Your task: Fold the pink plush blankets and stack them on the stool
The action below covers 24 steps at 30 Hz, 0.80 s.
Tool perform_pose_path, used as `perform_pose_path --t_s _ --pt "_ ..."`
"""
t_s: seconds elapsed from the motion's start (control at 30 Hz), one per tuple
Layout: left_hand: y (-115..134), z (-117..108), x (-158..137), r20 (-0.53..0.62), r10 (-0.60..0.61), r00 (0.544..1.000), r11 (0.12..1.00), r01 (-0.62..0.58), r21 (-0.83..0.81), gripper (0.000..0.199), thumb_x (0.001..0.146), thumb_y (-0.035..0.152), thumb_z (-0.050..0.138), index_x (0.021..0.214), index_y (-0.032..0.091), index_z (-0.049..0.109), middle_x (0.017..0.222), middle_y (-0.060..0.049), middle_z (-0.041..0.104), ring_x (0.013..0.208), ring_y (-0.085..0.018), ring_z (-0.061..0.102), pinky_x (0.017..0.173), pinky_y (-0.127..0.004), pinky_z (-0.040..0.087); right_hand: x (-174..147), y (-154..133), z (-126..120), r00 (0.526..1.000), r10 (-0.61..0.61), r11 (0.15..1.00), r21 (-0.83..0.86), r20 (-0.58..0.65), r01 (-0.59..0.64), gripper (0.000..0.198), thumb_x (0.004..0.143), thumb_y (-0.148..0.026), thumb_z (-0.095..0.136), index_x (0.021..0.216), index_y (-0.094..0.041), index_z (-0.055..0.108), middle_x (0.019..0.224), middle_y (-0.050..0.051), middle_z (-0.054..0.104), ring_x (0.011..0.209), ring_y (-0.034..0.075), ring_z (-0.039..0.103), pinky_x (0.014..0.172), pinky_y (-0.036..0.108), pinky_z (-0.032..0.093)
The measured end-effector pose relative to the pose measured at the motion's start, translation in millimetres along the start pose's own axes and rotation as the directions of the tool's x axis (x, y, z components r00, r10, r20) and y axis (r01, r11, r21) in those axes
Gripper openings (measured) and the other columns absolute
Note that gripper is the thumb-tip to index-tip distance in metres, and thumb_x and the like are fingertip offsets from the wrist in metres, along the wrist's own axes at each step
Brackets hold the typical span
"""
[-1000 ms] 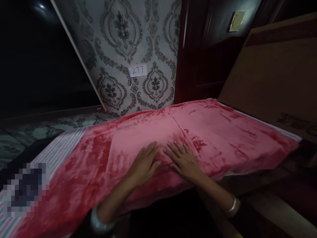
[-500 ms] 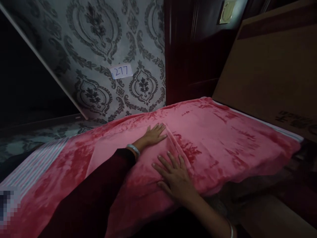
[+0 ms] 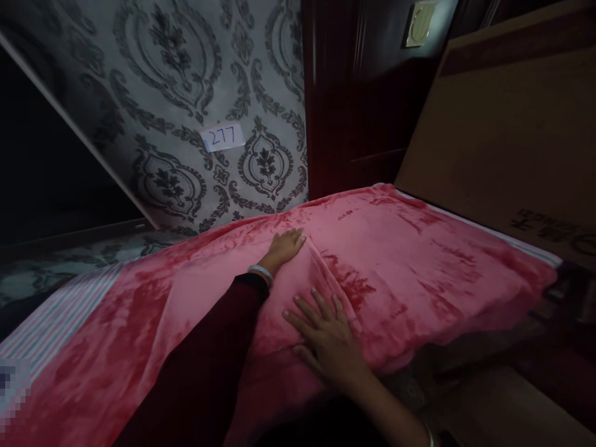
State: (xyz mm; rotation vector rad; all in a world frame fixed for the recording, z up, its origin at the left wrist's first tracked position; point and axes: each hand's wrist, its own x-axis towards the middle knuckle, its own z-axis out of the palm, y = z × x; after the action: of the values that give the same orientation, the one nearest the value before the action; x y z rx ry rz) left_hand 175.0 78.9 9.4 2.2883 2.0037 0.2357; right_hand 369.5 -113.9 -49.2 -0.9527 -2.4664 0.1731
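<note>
Here, hands [image 3: 285, 247] [image 3: 329, 347] lie on folded cloth [image 3: 200, 285] near its edge, blanket [image 3: 410, 267] beyond.

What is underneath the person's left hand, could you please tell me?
The left hand rests on pink plush fabric, close to a raised edge in it. The patch beneath the palm is covered, so it cannot be seen.

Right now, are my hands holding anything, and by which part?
Your right hand lies spread on the upper pink cloth, gripping nothing. Your left hand sits at its far right corner; whether it grips that can't be told.
</note>
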Motion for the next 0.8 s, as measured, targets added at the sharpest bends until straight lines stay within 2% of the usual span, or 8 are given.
perform_pose_path --t_s 0.1,0.17,0.23,0.33,0.43,0.63,0.73,0.8 --pt "13 -14 -9 -0.096 -0.068 0.993 0.992 0.078 0.100 0.066 0.104 0.049 0.027 0.157 0.010 0.035 0.158 -0.022 0.044 0.150 -0.035 0.034 0.123 -0.064 0.010 1 1 0 1.000 -0.015 1.000 -0.014 -0.027 0.014 0.066 0.091 -0.042 0.067 0.153 -0.042 0.045 0.163 -0.002 0.039 0.153 0.038 0.023 0.120 0.069 0.012" --pt "17 -27 -20 -0.094 -0.071 0.993 0.986 0.084 0.144 0.067 0.104 0.049 0.027 0.156 0.008 0.035 0.156 -0.023 0.046 0.150 -0.034 0.035 0.124 -0.061 0.012 0 2 -1 0.998 -0.027 0.999 -0.021 -0.065 0.026 0.061 0.093 -0.043 0.065 0.152 -0.041 0.047 0.161 -0.001 0.041 0.153 0.036 0.025 0.121 0.067 0.012" --pt "16 -38 -38 -0.041 -0.058 0.997 0.988 0.063 0.143 0.066 0.104 0.050 0.028 0.158 0.012 0.034 0.160 -0.020 0.041 0.152 -0.031 0.032 0.125 -0.057 0.016 -1 2 -2 0.994 -0.037 0.999 -0.023 -0.099 0.035 0.057 0.095 -0.044 0.063 0.151 -0.040 0.049 0.160 -0.001 0.043 0.152 0.035 0.026 0.122 0.065 0.010" --pt "2 -47 -86 0.088 -0.014 0.996 0.988 0.000 0.152 0.065 0.102 0.052 0.035 0.159 0.021 0.033 0.169 -0.013 0.025 0.157 -0.029 0.020 0.126 -0.056 0.014 -3 3 -1 0.992 -0.042 0.999 -0.027 -0.122 0.039 0.054 0.097 -0.044 0.060 0.150 -0.038 0.051 0.159 -0.001 0.045 0.151 0.035 0.028 0.122 0.064 0.010" --pt "-21 -46 -155 0.158 -0.016 0.987 0.985 -0.012 0.175 0.065 0.102 0.053 0.036 0.160 0.025 0.032 0.171 -0.011 0.017 0.158 -0.031 0.012 0.125 -0.061 0.012 -4 4 0 0.990 -0.041 0.998 -0.045 -0.137 0.035 0.051 0.099 -0.043 0.058 0.149 -0.035 0.052 0.159 0.001 0.046 0.150 0.034 0.030 0.121 0.063 0.013" --pt "-71 -32 -295 -0.042 -0.195 0.980 0.977 0.198 0.082 0.059 0.102 0.049 0.035 0.157 0.027 0.039 0.168 -0.009 0.028 0.157 -0.031 0.020 0.124 -0.061 0.015 -14 6 6 0.986 -0.039 0.998 -0.054 -0.160 0.031 0.046 0.100 -0.034 0.053 0.146 -0.031 0.056 0.156 0.003 0.050 0.149 0.030 0.032 0.122 0.058 0.019" --pt "-89 -23 -341 -0.191 -0.312 0.931 0.950 0.302 -0.079 0.059 0.099 0.049 0.041 0.150 0.022 0.051 0.167 -0.013 0.031 0.156 -0.032 0.022 0.125 -0.060 0.016 -26 18 5 0.976 0.022 1.000 0.014 -0.216 -0.020 0.042 0.101 -0.036 0.049 0.140 -0.030 0.063 0.155 0.004 0.050 0.152 0.031 0.029 0.122 0.060 0.022" --pt "-94 -19 -359 -0.265 -0.408 0.873 0.901 0.338 -0.273 0.061 0.095 0.052 0.048 0.147 0.020 0.054 0.165 -0.014 0.035 0.154 -0.032 0.028 0.126 -0.055 0.020 -32 34 2 0.946 0.150 0.985 0.122 -0.286 -0.119 0.044 0.101 -0.043 0.046 0.138 -0.027 0.065 0.157 0.006 0.047 0.152 0.032 0.028 0.121 0.060 0.026"
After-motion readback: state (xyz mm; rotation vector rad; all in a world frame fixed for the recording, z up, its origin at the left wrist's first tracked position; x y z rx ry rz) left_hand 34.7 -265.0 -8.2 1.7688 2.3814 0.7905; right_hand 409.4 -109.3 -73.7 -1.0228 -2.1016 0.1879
